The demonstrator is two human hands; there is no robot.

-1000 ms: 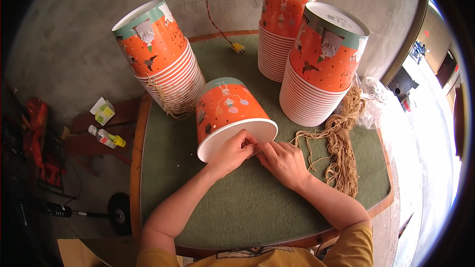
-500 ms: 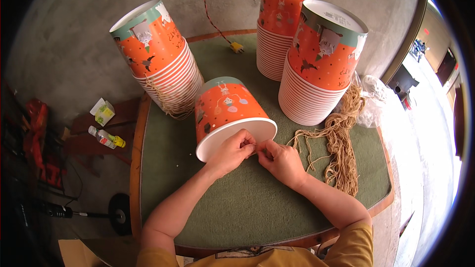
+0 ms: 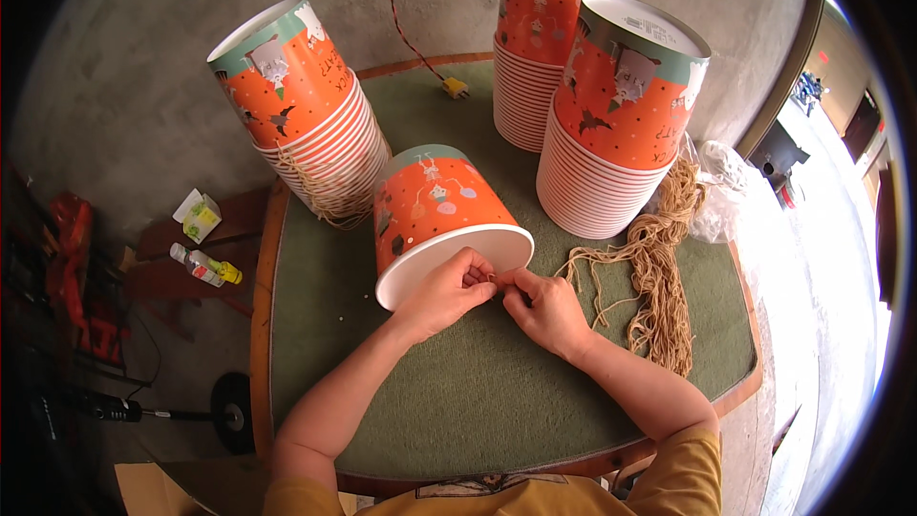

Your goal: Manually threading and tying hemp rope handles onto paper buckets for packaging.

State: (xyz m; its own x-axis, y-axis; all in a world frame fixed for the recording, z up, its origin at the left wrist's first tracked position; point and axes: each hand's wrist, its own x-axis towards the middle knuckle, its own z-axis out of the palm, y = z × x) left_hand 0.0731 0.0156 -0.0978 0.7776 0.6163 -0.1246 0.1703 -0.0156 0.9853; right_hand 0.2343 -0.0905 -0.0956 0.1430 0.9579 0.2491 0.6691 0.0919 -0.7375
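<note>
A large orange paper bucket (image 3: 435, 201) with a green band lies tilted on its side, its white-rimmed mouth facing me. At the front of that mouth my left hand (image 3: 447, 291) is closed in a pinch, covering part of the rim. My right hand (image 3: 546, 311) is pinched too, just right of the rim, its fingertips meeting those of the left. Whatever sits between the fingertips is too small and covered to make out. Right of my right hand lies a loose bundle of tan twine (image 3: 659, 296), some strands trailing toward the bucket.
Upside-down bucket stacks stand at the back left (image 3: 296, 105), back middle (image 3: 535, 48) and right (image 3: 616, 115); twine loops hang on the left one. A yellow plug (image 3: 455, 88) lies on the green-covered table (image 3: 458, 401). Clear plastic (image 3: 718, 193) sits by the right edge.
My fingertips have shifted slightly at the bucket's rim, and the left fingers look a little more opened out. The bucket and stacks appear the same.
</note>
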